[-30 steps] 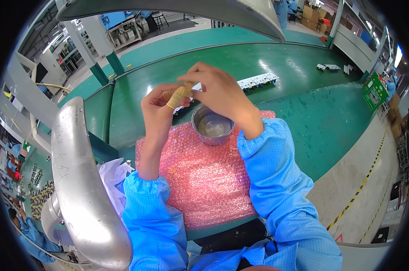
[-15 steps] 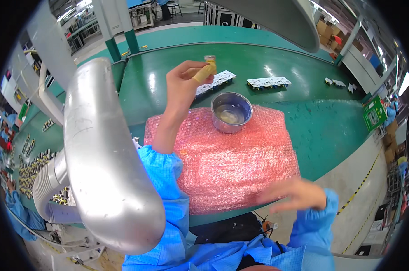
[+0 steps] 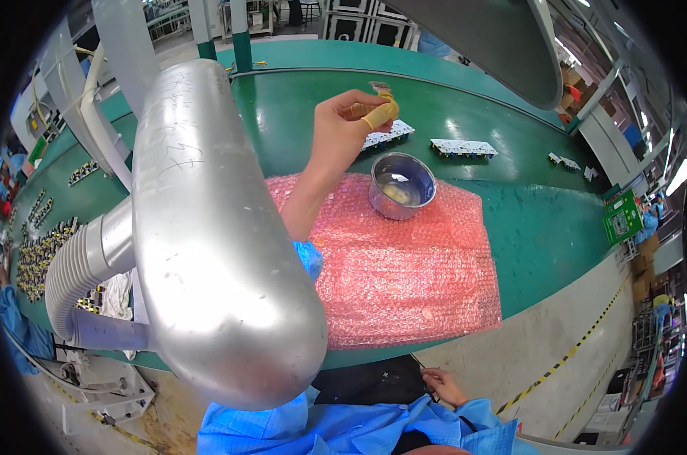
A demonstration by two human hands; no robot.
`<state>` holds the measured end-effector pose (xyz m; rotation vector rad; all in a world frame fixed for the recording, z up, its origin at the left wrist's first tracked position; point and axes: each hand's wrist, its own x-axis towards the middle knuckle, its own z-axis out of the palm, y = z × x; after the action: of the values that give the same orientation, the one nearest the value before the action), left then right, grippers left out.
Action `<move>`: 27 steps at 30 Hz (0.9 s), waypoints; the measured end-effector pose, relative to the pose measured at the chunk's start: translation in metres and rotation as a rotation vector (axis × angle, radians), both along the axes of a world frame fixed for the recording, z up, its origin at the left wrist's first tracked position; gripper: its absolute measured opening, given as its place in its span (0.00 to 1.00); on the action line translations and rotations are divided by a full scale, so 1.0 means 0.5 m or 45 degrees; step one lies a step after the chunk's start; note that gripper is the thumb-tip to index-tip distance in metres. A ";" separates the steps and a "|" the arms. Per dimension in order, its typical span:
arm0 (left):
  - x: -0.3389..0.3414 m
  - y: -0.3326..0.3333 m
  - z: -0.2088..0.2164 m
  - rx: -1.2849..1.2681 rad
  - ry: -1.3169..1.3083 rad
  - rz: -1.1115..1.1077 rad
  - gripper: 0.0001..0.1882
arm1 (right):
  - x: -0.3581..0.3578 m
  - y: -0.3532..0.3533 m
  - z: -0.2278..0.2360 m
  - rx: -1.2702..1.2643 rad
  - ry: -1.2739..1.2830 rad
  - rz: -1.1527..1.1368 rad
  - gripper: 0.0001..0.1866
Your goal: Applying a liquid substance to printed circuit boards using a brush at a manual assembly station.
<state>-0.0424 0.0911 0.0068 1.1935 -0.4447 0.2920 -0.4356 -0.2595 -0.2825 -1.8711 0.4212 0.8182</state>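
My left hand (image 3: 351, 125), with yellow finger cots on its fingertips, is raised over the green bench. Finger and thumb pinch a small pale, partly see-through piece (image 3: 379, 87) whose kind I cannot make out. Just below and right of it, a round metal bowl (image 3: 383, 199) with a little liquid and something pale inside stands on pink bubble wrap (image 3: 411, 280). Down at my lap, my right hand (image 3: 444, 387) has curled fingers at the edge of a black bag-like thing (image 3: 370, 381). What those fingers hold is too small to tell.
A big silver duct hood (image 3: 214, 227) with a ribbed hose blocks the left side. White-topped circuit boards (image 3: 463, 148) lie beyond the bowl. Many small parts (image 3: 47, 258) cover the far left bench. A grey panel (image 3: 495, 45) hangs at the upper right.
My right hand has dropped from above the bubble wrap's near right corner to my lap. The left keeps its pinch on the small piece. The whole view has shifted, with the hood looming larger.
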 end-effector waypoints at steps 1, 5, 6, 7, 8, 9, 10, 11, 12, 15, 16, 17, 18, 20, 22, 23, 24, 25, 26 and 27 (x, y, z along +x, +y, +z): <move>-0.002 0.008 0.004 0.012 -0.011 0.012 0.06 | -0.010 -0.009 -0.037 -0.098 -0.163 0.157 0.18; -0.006 0.008 0.008 0.021 0.003 0.013 0.06 | 0.000 0.001 0.001 -0.193 -0.135 0.274 0.21; -0.006 0.011 0.007 0.025 0.001 0.013 0.06 | 0.006 0.005 0.009 -0.193 0.059 0.280 0.20; -0.006 0.015 0.008 0.028 -0.002 0.010 0.05 | 0.006 0.000 0.007 -0.194 0.058 0.282 0.20; -0.006 0.016 0.009 0.028 -0.003 0.012 0.05 | 0.005 -0.010 0.003 -0.156 0.198 0.276 0.20; -0.006 0.016 0.009 0.015 0.002 0.008 0.05 | 0.006 -0.017 0.000 -0.116 0.339 0.269 0.21; -0.006 0.018 0.007 0.004 0.009 0.005 0.05 | 0.010 -0.013 0.009 -0.113 0.339 0.272 0.21; -0.006 0.020 0.006 0.008 0.010 0.007 0.05 | 0.015 -0.009 0.024 -0.164 0.415 0.394 0.23; -0.005 0.022 0.004 0.038 0.008 0.002 0.07 | 0.019 -0.006 0.031 -0.213 0.490 0.517 0.27; 0.002 0.015 -0.001 0.055 -0.003 -0.022 0.08 | 0.017 -0.024 -0.001 -0.255 0.410 0.560 0.22; 0.005 0.014 -0.002 0.047 -0.012 -0.034 0.08 | 0.002 -0.037 -0.030 -0.251 0.414 0.558 0.22; 0.006 0.015 -0.003 0.049 -0.007 -0.038 0.08 | -0.023 -0.049 -0.064 -0.457 0.131 0.463 0.22; 0.005 0.023 -0.003 0.054 -0.006 -0.033 0.08 | -0.038 -0.055 -0.086 -0.652 -0.156 0.371 0.23; 0.001 0.031 -0.003 0.060 -0.002 -0.029 0.08 | -0.019 -0.052 -0.078 -0.461 0.059 0.368 0.21; 0.001 0.023 0.000 -0.011 -0.002 -0.015 0.07 | -0.004 -0.050 -0.073 -0.279 0.272 0.342 0.20; 0.001 0.018 0.001 -0.014 0.000 -0.026 0.07 | 0.002 -0.047 -0.081 -0.299 0.405 0.305 0.20; 0.001 0.013 0.003 -0.024 0.014 -0.024 0.07 | 0.006 -0.046 -0.087 -0.318 0.537 0.268 0.19; 0.000 0.014 0.002 -0.026 0.031 -0.013 0.07 | 0.014 -0.026 -0.070 -0.312 0.540 0.269 0.19; 0.001 0.017 -0.002 -0.022 0.035 -0.014 0.07 | 0.025 0.003 -0.038 -0.308 0.380 0.207 0.19; 0.002 0.021 -0.005 -0.026 0.035 -0.013 0.07 | 0.028 0.020 -0.022 -0.303 0.220 0.143 0.18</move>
<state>-0.0414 0.1014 0.0041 1.1737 -0.4233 0.2702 -0.4218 -0.2493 -0.2936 -2.0654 0.5440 1.0480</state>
